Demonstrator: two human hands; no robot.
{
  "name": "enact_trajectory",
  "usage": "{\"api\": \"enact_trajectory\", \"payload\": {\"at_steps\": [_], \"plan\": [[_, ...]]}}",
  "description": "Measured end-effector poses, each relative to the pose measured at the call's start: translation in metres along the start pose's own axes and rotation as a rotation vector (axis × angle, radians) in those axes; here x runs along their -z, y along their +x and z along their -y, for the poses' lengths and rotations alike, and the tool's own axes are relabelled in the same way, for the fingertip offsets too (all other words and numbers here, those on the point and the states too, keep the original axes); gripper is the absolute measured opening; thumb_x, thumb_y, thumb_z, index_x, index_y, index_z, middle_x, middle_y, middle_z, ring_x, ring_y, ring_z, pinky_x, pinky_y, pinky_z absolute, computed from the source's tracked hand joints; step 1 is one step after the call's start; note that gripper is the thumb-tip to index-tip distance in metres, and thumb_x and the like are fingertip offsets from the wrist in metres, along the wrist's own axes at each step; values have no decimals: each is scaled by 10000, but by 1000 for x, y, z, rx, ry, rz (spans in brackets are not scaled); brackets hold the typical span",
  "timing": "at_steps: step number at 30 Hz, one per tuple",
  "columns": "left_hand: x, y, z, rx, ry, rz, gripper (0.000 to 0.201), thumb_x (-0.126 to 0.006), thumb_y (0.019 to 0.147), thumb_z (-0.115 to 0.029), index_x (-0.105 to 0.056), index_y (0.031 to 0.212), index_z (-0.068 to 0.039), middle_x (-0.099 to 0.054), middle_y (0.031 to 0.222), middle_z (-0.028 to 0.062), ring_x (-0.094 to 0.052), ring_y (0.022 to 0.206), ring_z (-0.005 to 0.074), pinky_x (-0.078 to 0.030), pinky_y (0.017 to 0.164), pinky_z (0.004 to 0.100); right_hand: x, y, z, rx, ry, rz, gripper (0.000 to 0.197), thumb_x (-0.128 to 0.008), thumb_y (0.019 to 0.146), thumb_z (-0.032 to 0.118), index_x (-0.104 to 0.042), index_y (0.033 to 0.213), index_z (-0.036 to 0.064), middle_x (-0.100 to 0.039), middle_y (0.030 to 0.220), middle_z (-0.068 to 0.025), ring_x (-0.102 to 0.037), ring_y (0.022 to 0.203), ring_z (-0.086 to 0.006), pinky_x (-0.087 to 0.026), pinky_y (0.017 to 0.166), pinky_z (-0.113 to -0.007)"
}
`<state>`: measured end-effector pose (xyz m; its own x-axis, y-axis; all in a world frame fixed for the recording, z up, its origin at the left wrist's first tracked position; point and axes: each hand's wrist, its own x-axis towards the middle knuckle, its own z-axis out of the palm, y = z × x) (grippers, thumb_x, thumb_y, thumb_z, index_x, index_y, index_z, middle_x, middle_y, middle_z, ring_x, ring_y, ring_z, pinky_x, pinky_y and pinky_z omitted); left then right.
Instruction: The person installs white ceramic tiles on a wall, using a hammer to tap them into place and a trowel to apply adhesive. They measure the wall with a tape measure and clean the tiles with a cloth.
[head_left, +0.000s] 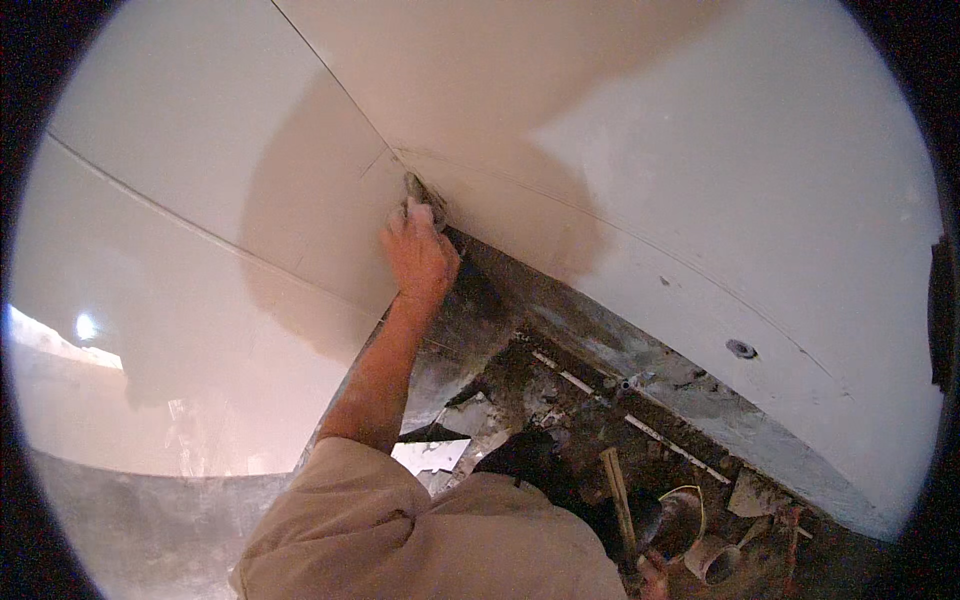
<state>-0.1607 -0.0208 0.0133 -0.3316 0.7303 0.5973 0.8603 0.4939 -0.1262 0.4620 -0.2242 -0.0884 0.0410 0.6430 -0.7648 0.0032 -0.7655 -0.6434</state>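
My left hand point(420, 258) reaches up into the corner where two walls of large white tiles point(200, 150) meet. Its fingers are closed on a small grey tool point(417, 190), perhaps a scraper or sponge, pressed against the tile joint at the lower edge of the tiling. My bare forearm runs down to a beige short sleeve point(350, 500). A small patch of what looks like my right hand point(650, 577) shows at the lower edge beside a wooden handle point(618, 495). Its grip is hidden.
Below the tiles lies a bare grey cement strip point(600, 330) and a rough dirty floor. On the floor are a dark bucket point(675, 520), a short pipe piece point(712, 558), thin white strips point(650, 432) and tile scraps point(430, 455). A small hole point(741, 349) marks the right wall.
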Motion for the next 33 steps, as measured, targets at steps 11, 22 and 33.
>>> {"api": "enact_trajectory", "payload": {"at_steps": [11,22,33], "plan": [[-39,-73,-26,63,-413,55,615,-650,897,-242,-457,1400,54,-468,1446,274,-351,1384,494,-220,1145,642,-74,-60,77,166,371,135,769,-784,834,469,-503,1405,37,-613,1295,-112,-615,1120,-271,-514,950,-423],[57,-11,-124,-410,-535,-252,900,-772,777,-552,-451,1528,-175,-223,1652,194,-104,1515,511,-38,1123,787,-90,-114,110,495,-18,404,594,-794,801,172,-584,1333,13,-649,1211,-61,-560,1131,-180,-430,990,-368],[108,5,-161,-705,-254,-154,1059,-825,726,-440,-297,1604,-169,-144,1694,136,-39,1517,535,12,1030,865,-130,-105,64,1276,-594,-272,442,-843,734,208,-663,1109,56,-676,1035,-128,-613,885,-384,-510,751,-488]]}}
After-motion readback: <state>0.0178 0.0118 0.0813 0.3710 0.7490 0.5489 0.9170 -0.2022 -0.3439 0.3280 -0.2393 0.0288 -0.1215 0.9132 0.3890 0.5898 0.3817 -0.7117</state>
